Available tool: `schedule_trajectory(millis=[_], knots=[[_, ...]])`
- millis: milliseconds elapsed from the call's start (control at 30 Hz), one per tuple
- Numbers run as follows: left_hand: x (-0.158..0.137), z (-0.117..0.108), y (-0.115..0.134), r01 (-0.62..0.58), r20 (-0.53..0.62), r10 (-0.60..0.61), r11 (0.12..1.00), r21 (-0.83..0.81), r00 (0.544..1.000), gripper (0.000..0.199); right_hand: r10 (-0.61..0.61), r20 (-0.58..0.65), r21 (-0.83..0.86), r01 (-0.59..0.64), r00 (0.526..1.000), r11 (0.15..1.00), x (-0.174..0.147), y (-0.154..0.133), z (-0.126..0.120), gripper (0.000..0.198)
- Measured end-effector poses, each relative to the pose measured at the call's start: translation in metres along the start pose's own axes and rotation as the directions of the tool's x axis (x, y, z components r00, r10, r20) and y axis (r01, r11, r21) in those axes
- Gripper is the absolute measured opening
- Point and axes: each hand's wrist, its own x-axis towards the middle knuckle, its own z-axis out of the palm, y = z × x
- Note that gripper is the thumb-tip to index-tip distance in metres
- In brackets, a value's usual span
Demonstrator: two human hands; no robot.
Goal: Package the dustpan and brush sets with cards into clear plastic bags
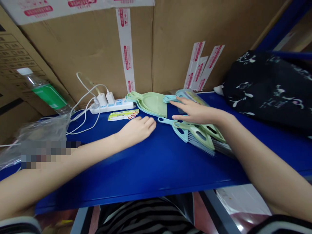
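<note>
My left hand (142,130) is above the blue tabletop with its fingers curled under. Whatever it may hold is hidden. Just behind it lie printed header cards (123,115) in green, yellow and white. To its upper right, green and blue dustpans (154,103) are stacked. My right hand (195,111) is open, fingers spread, over a light blue dustpan (182,94) and a clear plastic package with a printed card (195,96). Below that hand, several small green and blue hand brushes (200,136) lie overlapping, bristles towards the lower right. My right wrist partly covers the pile.
A white power strip (117,106) with chargers and looping cables stands at the back left. Beside it are a green-labelled bottle (47,92) and clear plastic bags (46,130). Large cardboard boxes (97,52) wall the back. A black patterned bag (268,87) fills the right.
</note>
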Motion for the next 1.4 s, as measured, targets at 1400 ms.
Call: schedule_trajectory(millis=[1400], knots=[[0.023, 0.005, -0.036, 0.077, 0.026, -0.077, 0.997, 0.014, 0.997, 0.018, -0.419, 0.017, 0.062, 0.418, 0.908, 0.906, -0.009, -0.019, -0.011, 0.022]])
